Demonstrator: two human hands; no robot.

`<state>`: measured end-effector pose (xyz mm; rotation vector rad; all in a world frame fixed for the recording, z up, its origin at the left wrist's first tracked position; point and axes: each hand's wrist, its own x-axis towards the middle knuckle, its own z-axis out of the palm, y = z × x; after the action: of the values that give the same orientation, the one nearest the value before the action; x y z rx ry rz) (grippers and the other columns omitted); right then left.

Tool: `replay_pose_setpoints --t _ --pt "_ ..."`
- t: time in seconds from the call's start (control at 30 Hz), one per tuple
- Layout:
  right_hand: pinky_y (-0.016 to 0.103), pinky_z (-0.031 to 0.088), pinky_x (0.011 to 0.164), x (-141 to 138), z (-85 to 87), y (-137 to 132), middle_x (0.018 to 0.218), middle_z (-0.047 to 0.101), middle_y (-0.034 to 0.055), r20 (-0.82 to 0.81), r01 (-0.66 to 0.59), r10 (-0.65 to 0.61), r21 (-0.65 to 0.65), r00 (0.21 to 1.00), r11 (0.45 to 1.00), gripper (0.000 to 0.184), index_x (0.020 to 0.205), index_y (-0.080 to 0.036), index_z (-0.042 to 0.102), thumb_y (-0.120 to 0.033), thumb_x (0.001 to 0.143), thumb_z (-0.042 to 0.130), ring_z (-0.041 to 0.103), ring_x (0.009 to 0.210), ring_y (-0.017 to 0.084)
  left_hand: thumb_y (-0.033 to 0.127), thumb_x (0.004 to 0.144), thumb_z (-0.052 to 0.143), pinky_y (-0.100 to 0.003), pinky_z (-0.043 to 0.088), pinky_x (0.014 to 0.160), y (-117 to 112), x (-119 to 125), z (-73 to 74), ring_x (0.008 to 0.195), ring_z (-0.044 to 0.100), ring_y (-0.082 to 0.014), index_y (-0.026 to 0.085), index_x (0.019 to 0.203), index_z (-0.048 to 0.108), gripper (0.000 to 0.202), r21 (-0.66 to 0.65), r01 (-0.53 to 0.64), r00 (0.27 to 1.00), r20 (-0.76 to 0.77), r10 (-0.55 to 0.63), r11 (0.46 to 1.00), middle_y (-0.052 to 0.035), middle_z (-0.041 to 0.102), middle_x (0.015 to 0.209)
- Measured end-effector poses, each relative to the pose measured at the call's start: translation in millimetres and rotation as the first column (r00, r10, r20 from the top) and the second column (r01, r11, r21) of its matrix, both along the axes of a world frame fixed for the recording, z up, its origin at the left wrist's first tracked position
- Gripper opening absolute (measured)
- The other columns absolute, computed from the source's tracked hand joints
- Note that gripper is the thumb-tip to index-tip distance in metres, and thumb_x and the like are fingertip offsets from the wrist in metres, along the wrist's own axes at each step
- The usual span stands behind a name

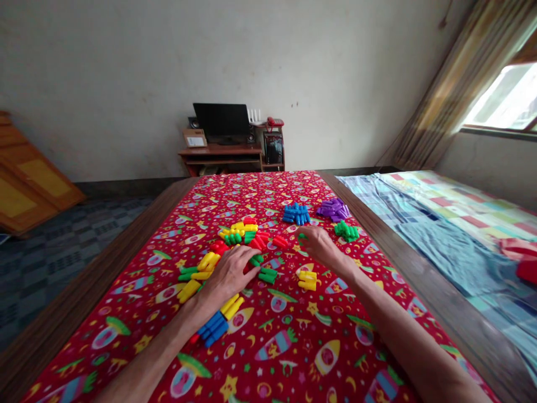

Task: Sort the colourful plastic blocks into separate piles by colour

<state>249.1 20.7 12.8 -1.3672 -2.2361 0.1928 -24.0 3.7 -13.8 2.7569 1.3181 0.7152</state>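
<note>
My left hand (235, 271) reaches over a mixed heap of plastic toy blocks, thumb and fingers closed about a green block (256, 260). Close by lies another green block (267, 275). My right hand (319, 244) hovers right of the heap with its fingers pinched; a bit of green shows at the fingertips, mostly hidden by the hand. Yellow blocks (208, 261), red blocks (259, 240) and blue blocks (213, 329) surround my left hand and forearm. Below my right hand sits a small yellow group (307, 280).
Beyond my right hand are separate piles: blue (296, 213), purple (333, 209) and green (346, 230). A red patterned cloth (277, 358) covers the wooden table. A bed (453, 224) stands at the right, a desk with a monitor (222, 120) by the far wall.
</note>
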Motion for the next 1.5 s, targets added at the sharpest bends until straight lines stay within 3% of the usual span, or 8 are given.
replay_pose_setpoints --t 0.2,0.37,0.57,0.67,0.77,1.0,1.27,1.5 --pt "0.025 0.036 0.062 62.9 15.7 9.8 0.084 0.072 0.0082 0.164 0.435 -0.427 -0.014 0.889 0.900 0.029 0.100 -0.018 0.073 -0.013 0.081 0.051 0.064 0.076 0.019 0.026 0.087 0.062 -0.039 0.053 0.090 -4.8 6.2 -5.0 0.105 0.064 -0.0252 0.021 0.125 0.054 0.039 -0.017 0.029 0.997 0.073 -0.027 0.999 -0.0089 0.067 0.114" --pt "0.028 0.043 0.070 73.7 12.6 13.0 0.089 0.074 0.0125 0.170 0.519 -0.524 0.078 0.834 0.851 0.028 0.094 -0.015 0.075 -0.013 0.084 0.050 0.067 0.085 0.024 0.029 0.088 0.062 -0.037 0.051 0.093 -13.1 15.6 -6.9 0.106 0.063 -0.0238 0.022 0.127 0.053 0.041 -0.004 0.070 0.994 0.085 -0.069 0.998 -0.0074 0.066 0.114" --pt "0.024 0.046 0.066 2.9 4.0 -11.3 0.082 0.073 0.0056 -0.103 -0.060 0.055 -0.043 0.993 0.997 0.022 0.095 -0.015 0.073 -0.021 0.090 0.052 0.066 0.071 0.016 0.025 0.087 0.061 -0.044 0.050 0.090 -11.7 10.5 -0.1 0.104 0.061 -0.0288 0.019 0.122 0.057 0.036 0.125 -0.047 0.997 -0.048 0.053 0.991 -0.0109 0.066 0.112" --pt "0.027 0.047 0.078 -44.3 -12.5 -34.8 0.096 0.070 0.0078 0.027 -0.420 0.422 -0.055 0.906 0.906 0.018 0.102 -0.016 0.067 -0.027 0.091 0.057 0.063 0.088 0.017 0.019 0.085 0.058 -0.046 0.050 0.089 -3.4 0.4 -2.5 0.103 0.060 -0.0310 0.016 0.114 0.062 0.029 0.173 -0.138 0.983 -0.098 0.156 0.975 -0.0133 0.064 0.110" --pt "0.033 0.046 0.084 -72.4 -30.8 -49.1 0.101 0.065 0.0123 0.236 -0.435 0.419 0.015 0.877 0.900 0.017 0.106 -0.014 0.062 -0.022 0.091 0.057 0.057 0.095 0.021 0.012 0.082 0.053 -0.042 0.052 0.086 3.1 -6.1 -8.8 0.098 0.062 -0.0286 0.015 0.106 0.064 0.026 0.116 -0.169 0.980 -0.089 0.179 0.979 -0.0131 0.063 0.105" --pt "0.027 0.045 0.077 -39.3 -23.6 -22.0 0.090 0.067 0.0087 0.096 -0.247 0.239 0.079 0.966 0.966 0.019 0.099 -0.014 0.064 -0.008 0.089 0.049 0.059 0.084 0.017 0.016 0.087 0.050 -0.038 0.054 0.083 3.7 -12.7 -8.2 0.092 0.063 -0.0245 0.017 0.099 0.063 0.018 0.036 -0.120 0.989 -0.085 0.122 0.992 -0.0096 0.062 0.101" --pt "0.031 0.046 0.084 54.1 21.5 9.7 0.110 0.071 0.0134 0.273 0.399 -0.388 0.019 0.880 0.917 0.043 0.122 -0.017 0.065 -0.008 0.083 0.048 0.064 0.102 0.025 0.020 0.081 0.060 -0.036 0.052 0.093 24.0 -28.1 -9.7 0.104 0.065 -0.0234 0.020 0.113 0.061 0.032 0.006 -0.168 0.977 0.134 0.165 0.986 -0.0081 0.065 0.113" --pt "0.026 0.046 0.071 79.5 17.9 6.8 0.097 0.074 0.0130 0.349 0.413 -0.368 -0.062 0.862 0.909 0.036 0.115 -0.015 0.070 -0.011 0.083 0.052 0.068 0.088 0.023 0.025 0.082 0.060 -0.041 0.053 0.094 28.2 -33.4 -9.8 0.105 0.066 -0.0251 0.020 0.114 0.061 0.033 -0.054 -0.172 0.963 0.200 0.179 0.984 -0.0103 0.068 0.115"
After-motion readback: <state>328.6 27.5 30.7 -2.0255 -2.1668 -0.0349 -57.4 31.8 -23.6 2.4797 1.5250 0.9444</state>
